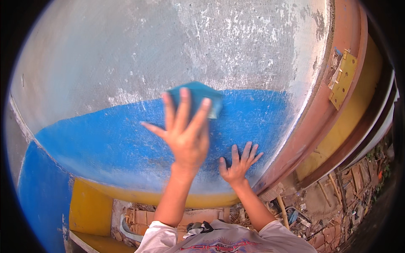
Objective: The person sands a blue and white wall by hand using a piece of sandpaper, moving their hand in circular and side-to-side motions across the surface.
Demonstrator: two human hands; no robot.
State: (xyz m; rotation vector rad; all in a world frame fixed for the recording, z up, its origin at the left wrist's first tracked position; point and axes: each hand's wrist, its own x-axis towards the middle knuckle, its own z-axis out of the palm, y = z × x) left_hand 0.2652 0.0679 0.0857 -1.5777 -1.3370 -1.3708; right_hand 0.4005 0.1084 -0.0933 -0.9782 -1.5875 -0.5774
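Note:
My left hand [185,137] presses a teal sheet of sandpaper [202,95] against the painted wall [139,135]. Its fingers are spread over the sheet and blurred, and the thumb is hidden. The sheet lies across the line where the blue band meets the scuffed grey and white surface above. Lower down and to the right, my right hand [239,165] rests on the blue paint with its fingers apart, holding nothing.
A reddish-brown frame [333,97] with a yellow hinge [344,80] runs along the wall's right edge. Below lies ground strewn with bricks, sticks and litter [333,202]. A yellow and blue side wall [46,202] stands at the lower left.

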